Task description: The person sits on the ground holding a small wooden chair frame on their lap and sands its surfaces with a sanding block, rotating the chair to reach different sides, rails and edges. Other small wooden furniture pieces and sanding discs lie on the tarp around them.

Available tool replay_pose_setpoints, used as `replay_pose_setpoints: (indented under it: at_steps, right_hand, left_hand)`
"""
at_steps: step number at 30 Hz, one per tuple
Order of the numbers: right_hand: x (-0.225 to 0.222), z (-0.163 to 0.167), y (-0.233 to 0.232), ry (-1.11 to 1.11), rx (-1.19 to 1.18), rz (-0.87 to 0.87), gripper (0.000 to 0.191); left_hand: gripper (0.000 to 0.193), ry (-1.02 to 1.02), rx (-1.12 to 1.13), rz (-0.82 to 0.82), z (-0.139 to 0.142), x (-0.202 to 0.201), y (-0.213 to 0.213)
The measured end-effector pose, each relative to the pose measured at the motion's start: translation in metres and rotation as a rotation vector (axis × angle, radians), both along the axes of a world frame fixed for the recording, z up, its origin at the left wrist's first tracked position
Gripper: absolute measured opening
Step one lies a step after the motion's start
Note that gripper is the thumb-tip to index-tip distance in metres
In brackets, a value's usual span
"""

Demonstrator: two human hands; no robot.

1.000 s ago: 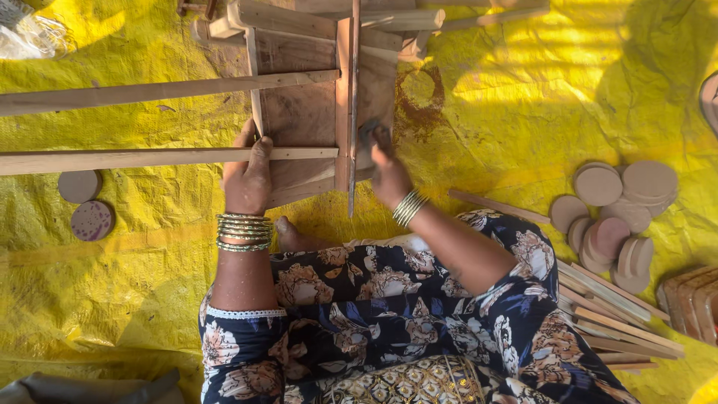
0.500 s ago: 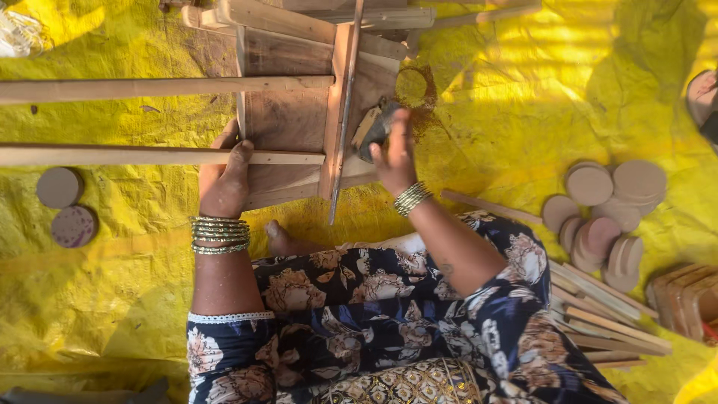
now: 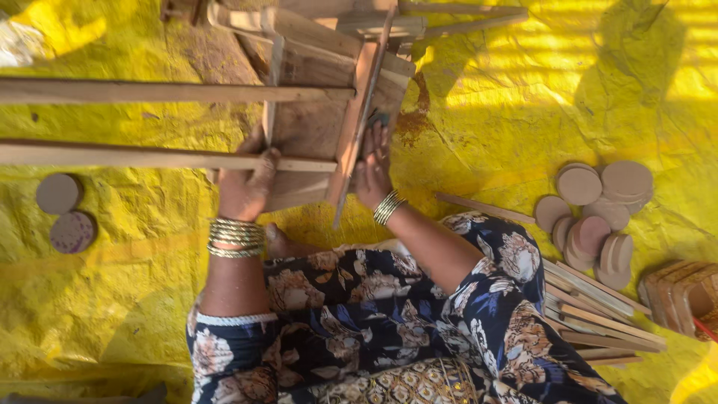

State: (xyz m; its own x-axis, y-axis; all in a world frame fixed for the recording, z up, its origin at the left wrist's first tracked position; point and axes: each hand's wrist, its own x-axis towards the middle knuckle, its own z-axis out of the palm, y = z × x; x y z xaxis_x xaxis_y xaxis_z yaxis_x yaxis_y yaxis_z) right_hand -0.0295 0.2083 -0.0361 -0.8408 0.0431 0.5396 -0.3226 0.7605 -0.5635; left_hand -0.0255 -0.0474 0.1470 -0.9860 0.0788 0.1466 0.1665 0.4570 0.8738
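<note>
- The left hand [image 3: 247,187] rests on the near edge of a wooden frame [image 3: 314,127], its fingers curled over the lower of two long wooden slats [image 3: 134,155] that run off to the left; it grips the slat where it meets the frame.
- The right hand [image 3: 374,168] presses against the right side of the same frame, fingers stretched upward beside a thin upright strip [image 3: 359,120] and touching a small dark object [image 3: 378,118] too blurred to identify. Whether it clasps that object cannot be told.
- The two hands are apart, one on each side of the frame.
- The frame lies on a yellow tarpaulin [image 3: 486,97] spread over the floor, directly in front of the person's lap, its upper slat [image 3: 149,91] parallel to the lower one.
- Stacks of gold bangles [image 3: 235,236] ring the left wrist; a smaller set [image 3: 387,208] rings the right.
- The person wears a dark floral garment [image 3: 389,329].
- To the right, well apart from the hands, lies a heap of round wooden discs [image 3: 598,209], and just below it a bundle of thin wooden sticks [image 3: 598,314].
- At the far right edge sits a stack of curved wooden pieces [image 3: 684,295].
- On the left, two more discs [image 3: 66,213] lie side by side on the tarpaulin.
</note>
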Motion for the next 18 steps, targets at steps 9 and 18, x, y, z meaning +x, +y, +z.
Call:
replay_pose_setpoints:
  at_steps: [9,18]
  right_hand:
    - [-0.084,0.053,0.045,0.069,-0.078,-0.033,0.058]
    - [-0.001,0.010,0.021,-0.152,-0.316,-0.073,0.078]
  left_hand:
    - [0.053,0.082,0.119,-0.053,0.004,-0.002,-0.002]
    - [0.053,0.127,-0.044,-0.079,0.019,0.002,0.005]
